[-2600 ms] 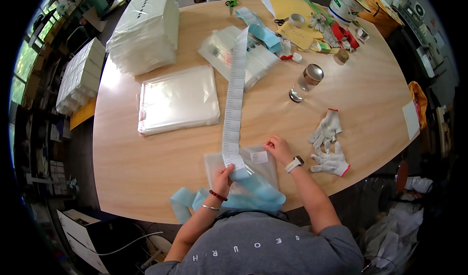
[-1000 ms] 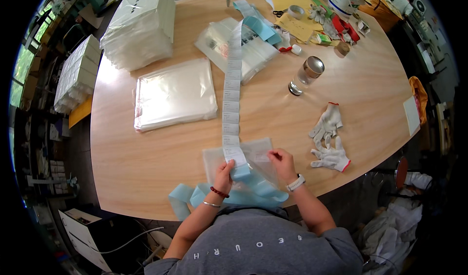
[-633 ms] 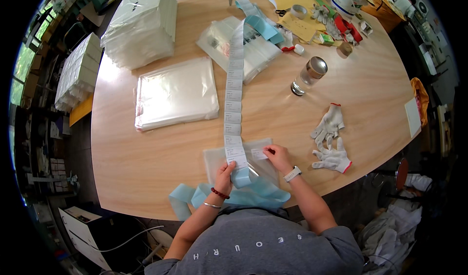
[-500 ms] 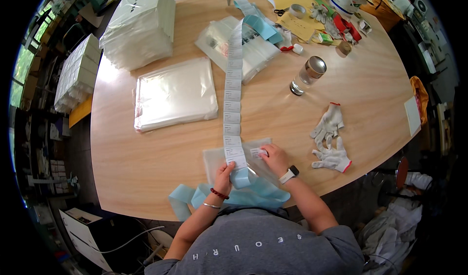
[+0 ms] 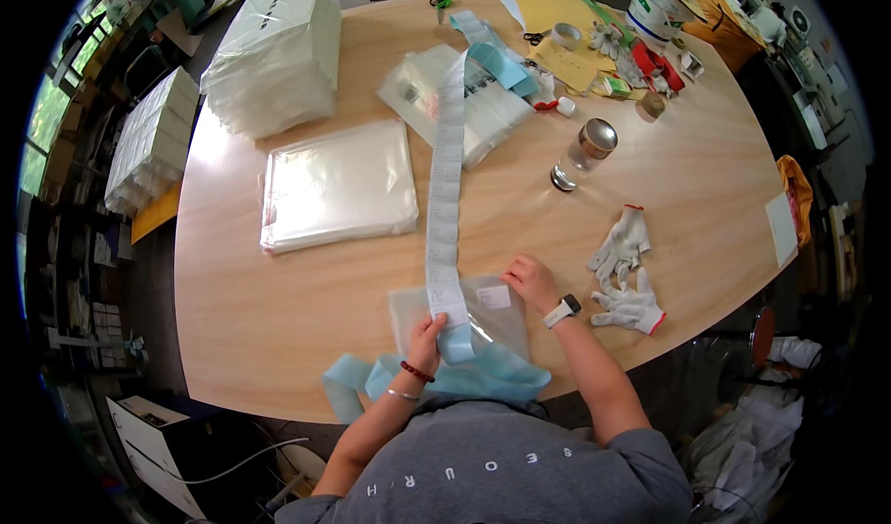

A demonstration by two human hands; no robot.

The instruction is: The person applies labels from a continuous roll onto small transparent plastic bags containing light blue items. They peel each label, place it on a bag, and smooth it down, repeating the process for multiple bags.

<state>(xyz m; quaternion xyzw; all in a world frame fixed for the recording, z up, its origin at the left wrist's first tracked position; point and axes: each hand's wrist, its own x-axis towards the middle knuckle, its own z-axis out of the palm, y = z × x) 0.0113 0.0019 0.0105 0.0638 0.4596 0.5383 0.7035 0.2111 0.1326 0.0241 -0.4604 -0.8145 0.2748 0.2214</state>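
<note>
A long strip of white labels [image 5: 444, 199] runs down the table toward me. My left hand [image 5: 426, 340] is closed on its near end, thumb on top. Pale blue backing [image 5: 501, 375] curls from there in loose loops along the table's near edge. Beneath the strip lies a clear plastic bag [image 5: 408, 312], with one white label [image 5: 493, 297] flat on its upper right part. My right hand [image 5: 532, 283] is at the bag's upper right corner, its fingers pinched together on the edge.
A flat stack of clear bags [image 5: 339, 185] lies left of the strip, a tall wrapped stack [image 5: 274, 55] behind it. More bags [image 5: 497, 120] lie under the strip's far end. To the right are a glass bottle [image 5: 583, 155] and white work gloves [image 5: 631, 306]. Scissors [image 5: 441, 1] lie far back.
My right hand has moved off the label on the bag to the bag's upper right corner, so the label shows fully. My left hand stays on the strip.
</note>
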